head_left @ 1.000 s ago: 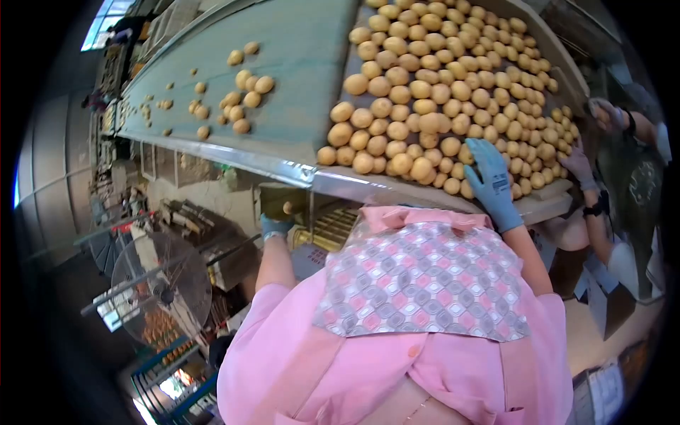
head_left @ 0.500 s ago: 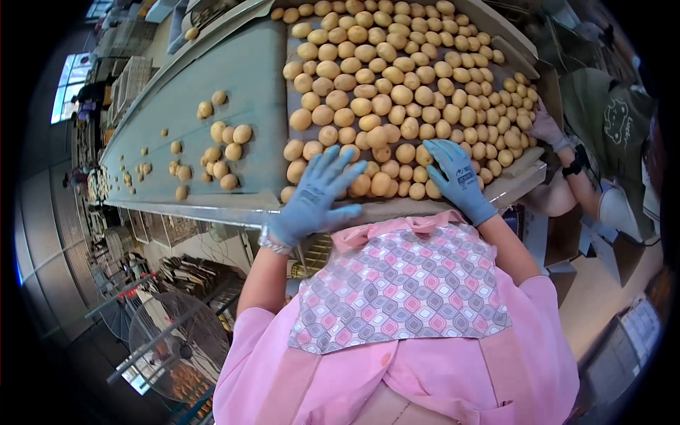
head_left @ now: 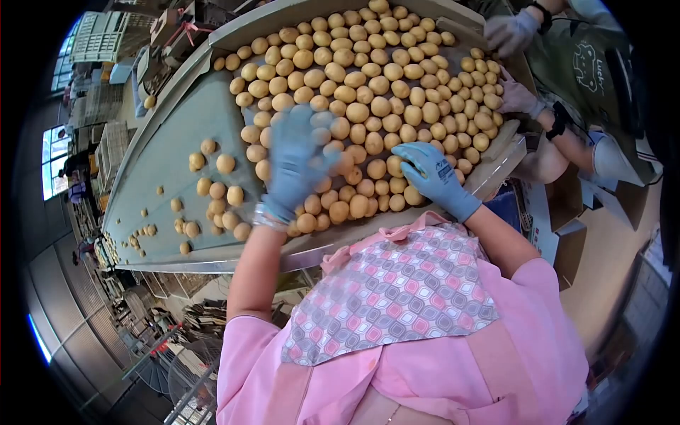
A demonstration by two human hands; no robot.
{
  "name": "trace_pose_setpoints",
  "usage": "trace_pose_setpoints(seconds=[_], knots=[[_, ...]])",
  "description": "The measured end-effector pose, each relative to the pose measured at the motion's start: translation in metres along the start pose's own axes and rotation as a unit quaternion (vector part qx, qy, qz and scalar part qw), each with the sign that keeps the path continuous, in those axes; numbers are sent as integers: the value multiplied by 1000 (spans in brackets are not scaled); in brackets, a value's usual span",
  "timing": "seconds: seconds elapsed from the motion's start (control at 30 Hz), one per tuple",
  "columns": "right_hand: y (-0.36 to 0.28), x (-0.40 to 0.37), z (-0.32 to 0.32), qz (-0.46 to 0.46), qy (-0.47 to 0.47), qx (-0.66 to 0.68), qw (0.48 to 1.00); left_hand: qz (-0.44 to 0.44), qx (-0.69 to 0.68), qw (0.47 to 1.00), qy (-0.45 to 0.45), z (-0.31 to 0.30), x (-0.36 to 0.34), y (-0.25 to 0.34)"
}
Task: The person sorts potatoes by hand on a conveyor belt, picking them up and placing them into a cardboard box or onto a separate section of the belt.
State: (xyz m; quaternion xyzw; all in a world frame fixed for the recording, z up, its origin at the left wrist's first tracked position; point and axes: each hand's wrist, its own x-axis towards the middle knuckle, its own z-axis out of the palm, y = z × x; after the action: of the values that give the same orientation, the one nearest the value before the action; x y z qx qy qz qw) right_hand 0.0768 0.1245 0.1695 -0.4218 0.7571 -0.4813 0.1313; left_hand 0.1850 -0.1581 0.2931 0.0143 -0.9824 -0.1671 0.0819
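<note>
Round yellow-brown produce, apparently potatoes (head_left: 356, 112), covers the sorting surface in a loose single layer. My left hand (head_left: 294, 163), in a blue glove, is smeared by motion over the layer's left part, fingers stretched out and apart. No held piece shows in it. My right hand (head_left: 435, 177), gloved in blue too, rests low among the potatoes near the front edge. Its fingers curl over a potato (head_left: 395, 167), partly hidden by the glove.
On the left a green conveyor belt (head_left: 170, 205) carries scattered potatoes. A raised rim (head_left: 312, 15) runs along the far side. At the right, a co-worker's gloved hands (head_left: 519, 95) reach over the edge. Open cardboard boxes (head_left: 567, 244) stand below them.
The view has turned and shifted. My left hand has moved forward over the potatoes, away from the front edge. My right hand's fingers have curled in. A second co-worker's hand has come into view.
</note>
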Motion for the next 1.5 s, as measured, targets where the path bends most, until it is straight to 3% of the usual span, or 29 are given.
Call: trace_pose_setpoints(seconds=[0.03, 0.1, 0.17, 0.27, 0.33, 0.43, 0.5, 0.57, 0.63, 0.7, 0.77, 0.83, 0.9, 0.97, 1.03, 1.13, 1.23, 1.3, 1.33, 1.37, 1.43, 1.5], knots=[[2, 2, 5, -11, -5, -2, 1000, 79, 42, 992, -89, 4, 2, 26], [6, 8, 15, -36, -19, -5, 999, 131, 42, 990, -39, 45, -9, 4], [-4, 17, 18, -67, -54, -27, 996, 89, 43, 995, 7, 52, 12, -30], [-9, 36, 21, -80, -93, -53, 991, -42, 236, 951, 194, 14, 43, -70], [-12, 64, 14, -86, -59, -56, 993, -121, 134, 949, 259, -6, 22, -96], [0, 103, 21, -69, 27, -43, 996, -141, 20, 955, 259, -29, -6, -64], [-6, 130, 23, -131, 139, -68, 979, -85, 71, 976, 186, -29, -21, -19], [-11, 146, 25, -114, 85, -146, 979, -93, 120, 984, 98, -21, -47, 11], [-3, 160, 34, -69, -46, -214, 973, -125, 95, 984, 84, -12, -65, 20], [10, 183, 55, 54, -40, -468, 881, -172, 75, 978, 94, 1, -87, 19], [6, 197, 54, 145, 23, -454, 879, -195, 93, 970, 110, 5, -94, 12], [-2, 206, 47, 68, 39, -437, 896, -217, 89, 964, 128, 10, -100, 8], [-12, 219, 51, 67, -55, -441, 893, -218, 88, 963, 129, 16, -102, 4], [-5, 222, 67, 77, -6, -438, 896, -206, 93, 965, 135, 16, -97, 8], [-11, 237, 65, 135, -69, -442, 884, -185, 73, 971, 135, 18, -91, 9], [6, 254, 68, 191, -92, -385, 898, -167, 73, 975, 126, 16, -93, 14], [30, 248, 46, 134, -61, -254, 956, -159, 70, 977, 125, 16, -90, 15], [38, 224, 46, 38, 99, -171, 979, -160, 68, 977, 126, 14, -89, 14], [31, 206, 46, 1, 179, -80, 981, -164, 69, 976, 124, 13, -91, 12], [24, 189, 42, -49, 180, 102, 977, -169, 66, 976, 123, 15, -92, 11], [17, 150, 44, -55, 42, 195, 978, -175, 44, 974, 134, 14, -91, 11], [7, 122, 39, 1, -132, 257, 957, -170, 25, 975, 138, 16, -93, 7]])
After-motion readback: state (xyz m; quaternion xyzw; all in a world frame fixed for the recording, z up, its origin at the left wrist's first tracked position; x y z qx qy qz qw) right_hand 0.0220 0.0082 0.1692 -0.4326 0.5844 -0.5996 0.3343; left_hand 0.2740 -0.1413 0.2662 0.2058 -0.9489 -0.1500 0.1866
